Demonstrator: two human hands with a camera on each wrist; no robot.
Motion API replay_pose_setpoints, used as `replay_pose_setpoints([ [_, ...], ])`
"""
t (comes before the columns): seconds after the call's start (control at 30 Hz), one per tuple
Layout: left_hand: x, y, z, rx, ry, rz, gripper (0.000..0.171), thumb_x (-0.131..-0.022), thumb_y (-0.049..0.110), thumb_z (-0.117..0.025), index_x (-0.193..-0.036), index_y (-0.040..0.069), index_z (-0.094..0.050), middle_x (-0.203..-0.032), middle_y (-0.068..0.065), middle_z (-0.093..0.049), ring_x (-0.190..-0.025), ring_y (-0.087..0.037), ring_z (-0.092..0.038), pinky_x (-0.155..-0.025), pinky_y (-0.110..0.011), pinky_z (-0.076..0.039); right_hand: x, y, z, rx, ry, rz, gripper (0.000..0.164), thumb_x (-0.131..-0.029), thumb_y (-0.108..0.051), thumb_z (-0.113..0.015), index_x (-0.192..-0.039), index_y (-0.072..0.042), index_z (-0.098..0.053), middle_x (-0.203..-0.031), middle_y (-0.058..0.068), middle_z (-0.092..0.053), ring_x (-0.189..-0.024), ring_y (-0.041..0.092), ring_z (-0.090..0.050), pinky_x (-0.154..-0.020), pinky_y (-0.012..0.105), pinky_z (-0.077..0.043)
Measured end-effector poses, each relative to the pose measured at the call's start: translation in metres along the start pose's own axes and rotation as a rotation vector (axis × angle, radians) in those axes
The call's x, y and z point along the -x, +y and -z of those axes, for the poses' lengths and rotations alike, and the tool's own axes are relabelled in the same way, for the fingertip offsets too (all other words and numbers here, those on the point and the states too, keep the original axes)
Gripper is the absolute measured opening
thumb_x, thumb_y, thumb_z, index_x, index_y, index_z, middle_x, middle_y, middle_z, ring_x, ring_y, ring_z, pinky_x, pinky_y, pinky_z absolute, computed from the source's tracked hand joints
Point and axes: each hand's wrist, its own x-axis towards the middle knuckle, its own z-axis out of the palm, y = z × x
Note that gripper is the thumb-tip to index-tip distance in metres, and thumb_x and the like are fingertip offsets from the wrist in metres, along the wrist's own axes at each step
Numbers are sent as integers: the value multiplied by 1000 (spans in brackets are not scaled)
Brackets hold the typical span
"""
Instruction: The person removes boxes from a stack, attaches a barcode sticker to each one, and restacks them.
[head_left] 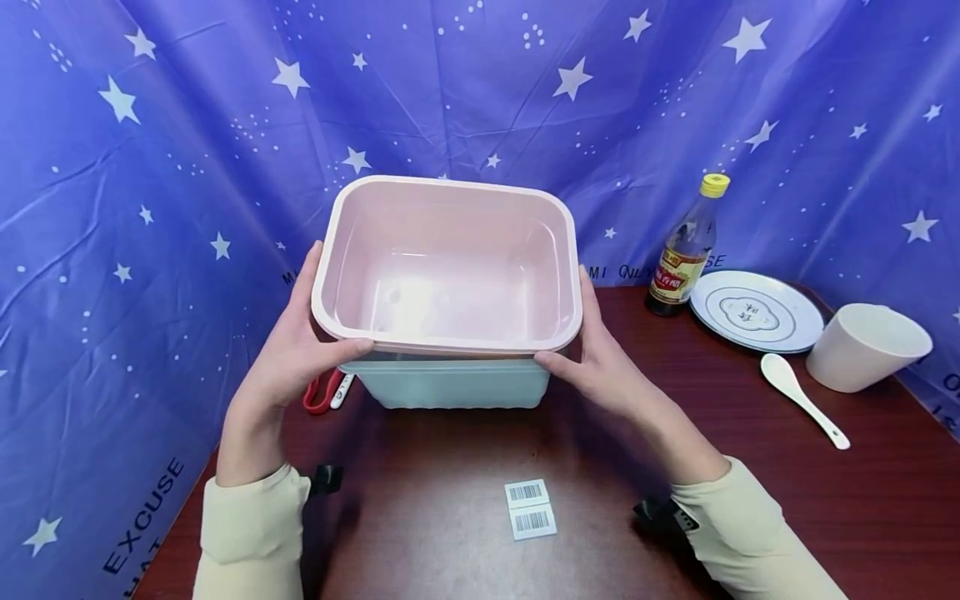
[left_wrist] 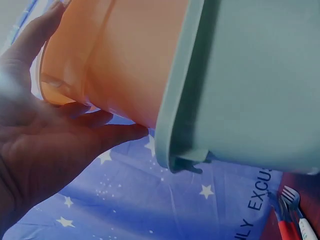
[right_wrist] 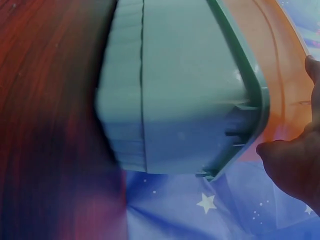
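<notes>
Both hands hold a pink plastic basin (head_left: 450, 218) by its two short sides, its open top tilted toward the head camera. My left hand (head_left: 291, 343) has its thumb over the front rim and its fingers along the left side. On the opposite side, my right hand (head_left: 603, 362) grips the rim the same way. Below is a light green basin (head_left: 457, 385) on the table. In the left wrist view, the pink basin's lower wall (left_wrist: 132, 55), looking orange there, goes down inside the green rim (left_wrist: 175, 100). The bases of both basins are hidden.
At the right stand a sauce bottle (head_left: 678, 250) with a yellow cap, stacked white plates (head_left: 787, 312), a white cup (head_left: 855, 354) and a white spoon (head_left: 802, 400). A fork (left_wrist: 291, 195) and a red-handled utensil (left_wrist: 288, 230) lie left of the basins. A barcode label (head_left: 531, 508) lies in front.
</notes>
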Motion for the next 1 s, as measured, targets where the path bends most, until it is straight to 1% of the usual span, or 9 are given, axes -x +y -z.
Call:
replay_pose_setpoints([
  [0.07, 0, 2, -3, 2, 5, -17, 123, -72, -14, -80, -162, 34, -12, -161, -10, -24, -133, -46, -37, -86, -28, -55, 1, -2, 2, 11, 10, -1, 114, -89, -19, -78, -161, -32, 9, -168, -6, -2, -152, 15, -10, -120, 49, -10],
  [0.17, -1, 5, -6, 9, 2, -51, 123, -71, -16, -80, -162, 34, -14, -160, -10, -26, -133, -45, -38, -87, -31, -56, 2, -5, 5, 18, 21, -4, 115, -89, -21, -79, -162, -31, 9, -168, -5, -2, -151, 16, -11, -120, 49, -10],
  [0.27, -2, 8, -9, 30, -12, -101, 123, -69, -17, -80, -162, 32, -16, -159, -12, -27, -132, -45, -38, -88, -36, -56, 4, -8, 7, 34, 38, -10, 116, -87, -21, -80, -162, -29, 9, -168, -2, -4, -151, 18, -13, -120, 45, -10],
  [0.4, -3, 12, -13, 49, -21, -157, 122, -67, -19, -79, -162, 27, -17, -159, -13, -27, -132, -45, -38, -90, -38, -56, 5, -13, 10, 26, 59, 7, 118, -86, -15, -81, -162, -26, 8, -168, 0, -8, -149, 21, -18, -120, 39, -12],
  [0.53, -2, 15, -16, 54, -7, -179, 123, -67, -19, -79, -162, 27, -15, -161, -12, -26, -133, -45, -38, -92, -36, -55, 6, -19, 15, 12, 63, 37, 120, -84, -12, -83, -162, -27, 7, -168, 0, -9, -149, 22, -20, -119, 36, -15],
  [0.67, -1, 18, -20, 68, -1, -200, 124, -68, -19, -78, -162, 27, -13, -162, -12, -24, -133, -46, -38, -92, -37, -55, 7, -24, 22, 35, 57, 46, 121, -84, -10, -83, -162, -28, 7, -168, -2, -7, -149, 22, -19, -119, 37, -16],
  [0.77, 0, 20, -24, 66, 0, -216, 124, -68, -18, -79, -163, 27, -12, -163, -11, -24, -133, -46, -39, -93, -37, -54, 8, -28, 28, 57, 57, 40, 120, -84, -10, -83, -163, -28, 7, -168, -2, -5, -150, 21, -16, -119, 35, -15],
  [0.87, 1, 20, -29, 68, 10, -222, 126, -68, -16, -80, -163, 29, -11, -164, -7, -23, -134, -46, -38, -94, -37, -53, 11, -34, 34, 68, 59, 40, 120, -84, -9, -83, -163, -26, 6, -168, -1, -5, -150, 23, -17, -118, 31, -15],
  [1.0, 2, 20, -35, 75, 29, -202, 127, -69, -13, -82, -163, 30, -9, -164, -3, -23, -135, -45, -39, -94, -36, -53, 14, -41, 41, 102, 61, 44, 120, -83, -6, -83, -163, -25, 6, -168, 0, -6, -149, 24, -19, -117, 27, -15],
])
